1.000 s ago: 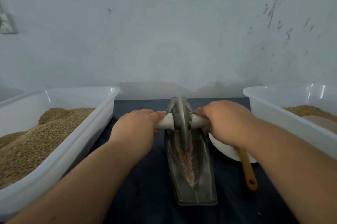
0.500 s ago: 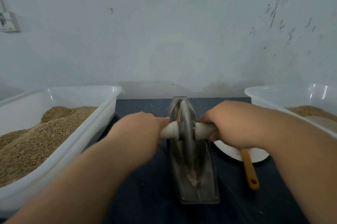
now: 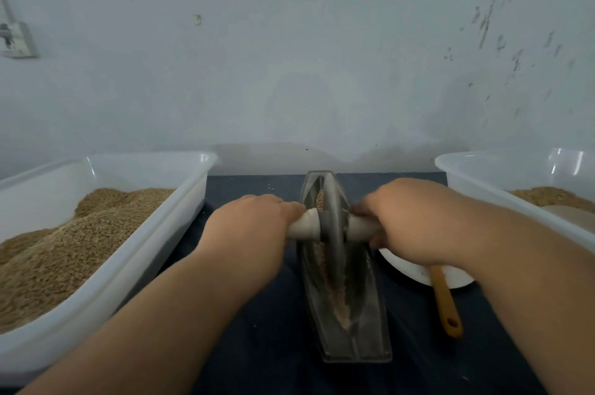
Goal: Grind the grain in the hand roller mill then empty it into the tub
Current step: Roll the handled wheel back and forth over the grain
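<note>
A metal boat-shaped trough [image 3: 360, 333] lies lengthwise on the dark table, with crushed grain [image 3: 336, 301] along its groove. A metal grinding wheel [image 3: 333, 233] stands on edge in the groove, past the trough's middle. A pale wooden handle sticks out each side of the wheel. My left hand [image 3: 248, 230] grips the left handle [image 3: 306, 227]. My right hand [image 3: 415, 220] grips the right handle [image 3: 359, 229]. Some grains cling to the wheel's top. At the right stands a white tub [image 3: 476, 182] with ground grain [image 3: 544, 196] in it.
A large white tub [image 3: 180, 201] heaped with whole grain [image 3: 64, 249] fills the left side. A white dish [image 3: 405, 266] with an orange-handled tool [image 3: 446, 304] lies right of the trough. A pale wall rises just behind the table.
Both hands have rolled the wheel along the trough, toward me and then away again. It now stands a little nearer than a second ago. More grain looks crushed.
</note>
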Demonstrator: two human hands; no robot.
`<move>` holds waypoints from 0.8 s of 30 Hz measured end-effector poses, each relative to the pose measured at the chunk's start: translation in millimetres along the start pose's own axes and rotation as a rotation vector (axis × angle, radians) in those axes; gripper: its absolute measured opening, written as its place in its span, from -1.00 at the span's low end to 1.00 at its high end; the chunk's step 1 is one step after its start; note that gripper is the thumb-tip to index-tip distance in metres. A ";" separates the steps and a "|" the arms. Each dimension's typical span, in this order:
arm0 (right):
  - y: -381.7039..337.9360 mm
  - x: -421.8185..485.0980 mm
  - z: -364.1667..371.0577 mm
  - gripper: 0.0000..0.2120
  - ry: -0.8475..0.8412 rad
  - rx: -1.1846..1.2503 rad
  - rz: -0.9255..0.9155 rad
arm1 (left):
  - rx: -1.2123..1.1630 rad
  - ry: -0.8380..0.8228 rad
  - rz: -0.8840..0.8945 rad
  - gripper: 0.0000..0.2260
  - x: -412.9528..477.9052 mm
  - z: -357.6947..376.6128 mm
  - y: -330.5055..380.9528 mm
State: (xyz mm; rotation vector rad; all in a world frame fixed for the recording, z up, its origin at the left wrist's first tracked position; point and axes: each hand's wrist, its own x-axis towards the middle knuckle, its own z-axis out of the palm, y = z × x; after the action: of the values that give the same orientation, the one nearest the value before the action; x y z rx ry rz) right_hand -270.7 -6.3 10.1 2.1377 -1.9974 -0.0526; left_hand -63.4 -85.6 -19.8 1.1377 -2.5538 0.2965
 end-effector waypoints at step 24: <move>-2.5 7.1 10.0 -0.68 0.028 0.018 0.005 | -0.040 -0.065 0.009 -0.64 4.8 10.5 -3.5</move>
State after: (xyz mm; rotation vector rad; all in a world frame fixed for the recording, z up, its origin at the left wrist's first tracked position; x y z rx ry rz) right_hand -269.4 -14.6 0.8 2.1325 -1.9951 -0.0043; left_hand -66.0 -94.5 -27.6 1.1387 -2.6096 0.2133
